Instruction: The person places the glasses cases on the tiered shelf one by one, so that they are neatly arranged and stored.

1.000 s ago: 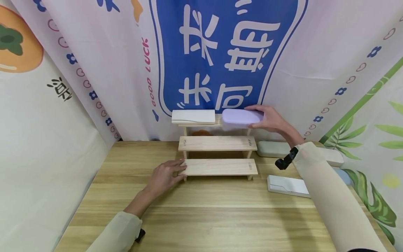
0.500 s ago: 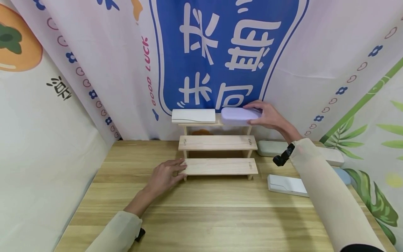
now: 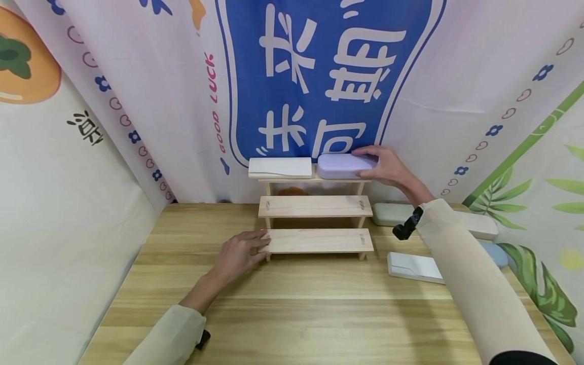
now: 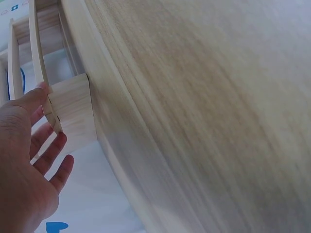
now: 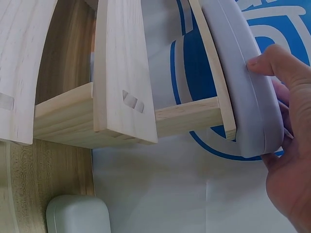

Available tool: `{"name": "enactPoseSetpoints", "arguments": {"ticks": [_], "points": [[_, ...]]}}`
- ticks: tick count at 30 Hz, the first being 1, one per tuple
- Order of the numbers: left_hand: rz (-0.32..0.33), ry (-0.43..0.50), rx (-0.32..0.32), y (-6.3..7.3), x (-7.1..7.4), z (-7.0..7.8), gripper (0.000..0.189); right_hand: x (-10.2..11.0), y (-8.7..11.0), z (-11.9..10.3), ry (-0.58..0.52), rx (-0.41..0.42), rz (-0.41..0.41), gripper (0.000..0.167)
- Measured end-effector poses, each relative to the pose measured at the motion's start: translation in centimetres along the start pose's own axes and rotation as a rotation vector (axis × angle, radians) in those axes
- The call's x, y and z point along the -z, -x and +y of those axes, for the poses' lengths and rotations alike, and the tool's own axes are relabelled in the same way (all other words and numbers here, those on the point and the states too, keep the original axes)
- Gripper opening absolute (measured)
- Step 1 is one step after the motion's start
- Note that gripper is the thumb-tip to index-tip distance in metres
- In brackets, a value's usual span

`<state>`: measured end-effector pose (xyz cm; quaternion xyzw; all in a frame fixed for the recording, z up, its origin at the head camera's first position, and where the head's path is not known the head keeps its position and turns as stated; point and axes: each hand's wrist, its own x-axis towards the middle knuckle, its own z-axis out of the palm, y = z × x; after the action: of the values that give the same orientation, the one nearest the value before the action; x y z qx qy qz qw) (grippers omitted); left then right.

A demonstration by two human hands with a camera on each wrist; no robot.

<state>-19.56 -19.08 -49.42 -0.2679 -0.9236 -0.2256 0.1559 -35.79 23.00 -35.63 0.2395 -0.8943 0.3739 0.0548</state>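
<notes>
A pale wooden three-step shelf [image 3: 315, 241] stands on the table by the back cloth. My left hand [image 3: 238, 257] holds the left end of its lowest step; in the left wrist view the thumb and fingers [image 4: 51, 155] go around the board's end. On the top step, at the right, sits a lilac glasses case [image 3: 343, 166], its underside against the board in the right wrist view. My right hand [image 3: 387, 168] grips this case by its right end, thumb on one side and fingers on the other. A white flap case [image 3: 280, 168] lies on the top step's left half.
Right of the shelf lie a grey-green case [image 3: 390, 214], a whitish case [image 3: 478, 226], a blue case [image 3: 497, 254] and a white flap case [image 3: 414, 266], partly behind my right sleeve. A printed cloth [image 3: 173, 101] hangs close behind the shelf.
My right hand has lowered the lilac case onto the top step and shifted it slightly left, towards the white case. My left hand has stayed on the lowest step.
</notes>
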Motion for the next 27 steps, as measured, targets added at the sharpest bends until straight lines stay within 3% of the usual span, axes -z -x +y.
{"name": "enactPoseSetpoints", "arguments": {"ticks": [18,27], "points": [[-0.01,0.005,0.013,0.11,-0.07,0.13,0.036,-0.21,0.08,0.08,-0.005,-0.005,0.014,0.056],[-0.003,-0.004,0.012,0.09,-0.01,0.06,0.035,0.09,0.38,-0.52,0.026,0.089,0.049,0.058]]}}
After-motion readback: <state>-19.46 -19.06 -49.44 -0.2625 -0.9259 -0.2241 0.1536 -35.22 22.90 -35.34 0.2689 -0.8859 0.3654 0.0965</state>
